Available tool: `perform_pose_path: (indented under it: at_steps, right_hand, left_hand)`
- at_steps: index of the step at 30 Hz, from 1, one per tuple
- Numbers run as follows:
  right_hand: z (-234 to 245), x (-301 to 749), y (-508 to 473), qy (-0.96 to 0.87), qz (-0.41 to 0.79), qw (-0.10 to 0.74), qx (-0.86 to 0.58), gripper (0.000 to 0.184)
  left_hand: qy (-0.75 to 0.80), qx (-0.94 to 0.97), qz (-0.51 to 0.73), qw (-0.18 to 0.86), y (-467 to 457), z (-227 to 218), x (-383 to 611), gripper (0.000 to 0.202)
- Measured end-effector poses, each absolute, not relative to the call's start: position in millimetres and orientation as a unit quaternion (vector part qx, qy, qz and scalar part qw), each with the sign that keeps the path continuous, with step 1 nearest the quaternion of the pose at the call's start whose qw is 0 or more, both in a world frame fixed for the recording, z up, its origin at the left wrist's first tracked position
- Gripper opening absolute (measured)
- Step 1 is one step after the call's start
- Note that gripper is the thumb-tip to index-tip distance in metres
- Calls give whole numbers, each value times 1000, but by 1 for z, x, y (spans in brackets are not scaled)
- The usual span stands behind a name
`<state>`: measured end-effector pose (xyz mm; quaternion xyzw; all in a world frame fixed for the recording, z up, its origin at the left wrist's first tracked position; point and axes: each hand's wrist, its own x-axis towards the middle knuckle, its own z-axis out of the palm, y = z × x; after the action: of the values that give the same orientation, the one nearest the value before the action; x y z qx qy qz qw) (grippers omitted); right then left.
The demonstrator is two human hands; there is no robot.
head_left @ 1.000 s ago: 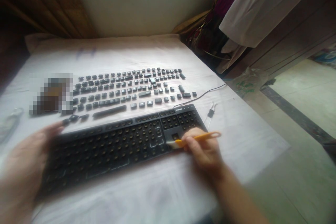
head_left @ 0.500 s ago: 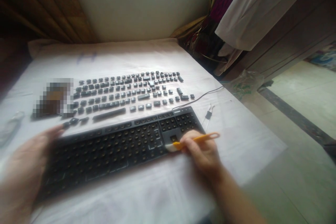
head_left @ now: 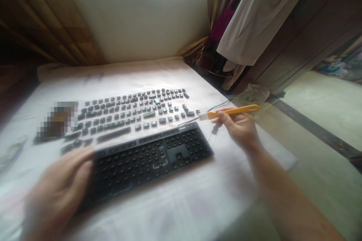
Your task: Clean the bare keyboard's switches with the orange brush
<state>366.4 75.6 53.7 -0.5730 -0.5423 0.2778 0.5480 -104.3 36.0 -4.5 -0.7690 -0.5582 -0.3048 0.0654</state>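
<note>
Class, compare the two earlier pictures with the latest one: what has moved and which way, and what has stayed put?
The right hand, still gripping the orange brush, has lifted off the right end of the keyboard and moved back past its far right corner. The left hand stays on the keyboard's left end. The loose keycaps keep their rows on the white cloth.

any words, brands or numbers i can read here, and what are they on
Nothing reads for certain.
Small white brand mark on the top edge of the keyboard: too blurred.
Legends on the loose keycaps: too small.
Faint purple mark on the white cloth: perhaps "H", unsure.
Green print on the plastic bag: blurred.
No print shows on the orange brush.
</note>
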Motion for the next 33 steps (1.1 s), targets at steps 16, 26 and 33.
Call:
perform_pose_path:
  at_steps: [16, 26, 33]
  right_hand:
    - [20, 380, 130, -603, 408, 440, -526, 68]
    - [27, 384, 124, -634, 409, 403, -518, 53]
    - [34, 387, 123, -635, 440, 371, -515, 57]
  left_hand:
    - [-303, -916, -251, 81, 31, -16, 67, 34]
    - [-331, -909, -251, 24, 23, -23, 67, 35]
    - [-330, -911, -249, 1, 26, -21, 62, 36]
